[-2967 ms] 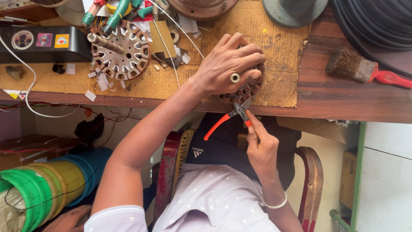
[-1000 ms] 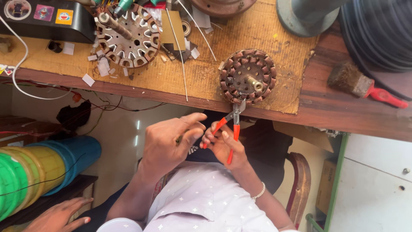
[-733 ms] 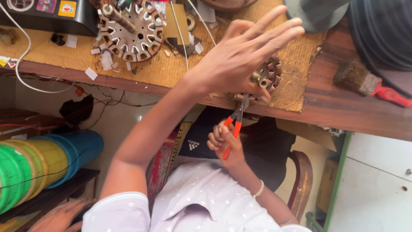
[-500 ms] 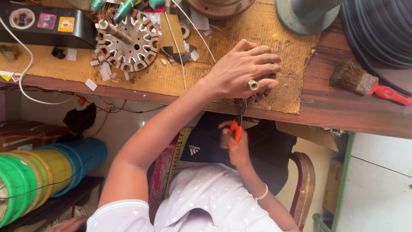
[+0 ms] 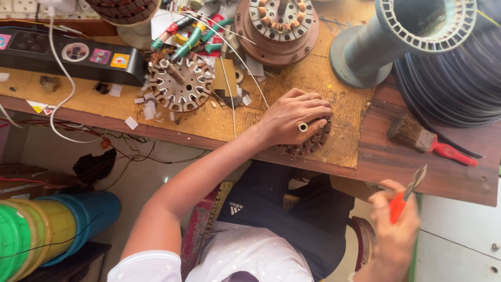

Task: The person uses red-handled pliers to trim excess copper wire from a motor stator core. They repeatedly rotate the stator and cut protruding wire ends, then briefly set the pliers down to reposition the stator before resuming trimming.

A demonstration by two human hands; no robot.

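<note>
**A:** Grip first: left hand (image 5: 295, 119) lies palm-down over the round brown slotted-metal motor stator (image 5: 309, 142), fingers curled across its top, pinning it to the wooden worktop (image 5: 386, 156). Right hand (image 5: 395, 230) is closed round the red-handled pliers (image 5: 407, 192), held off the worktop's near edge, well clear of the stator.

**B:** Stator's position?

**A:** On the yellowish woven mat (image 5: 292, 89), near its front right corner, close to the worktop's edge. From the stator: toothed bare rotor disc (image 5: 179, 83) well to the left, red-handled brush (image 5: 429, 140) to the right, grey plastic spool (image 5: 402, 36) beyond it to the right.

**B:** How will it handle?

**A:** My judgement: laminated steel, so heavy for its bulk and fully rigid; no give. Slot edges likely sharp. Best held by the outer rim or pressed flat from above, as now. Any wire in the slots would be the fragile part; mostly hidden under the hand.
</note>
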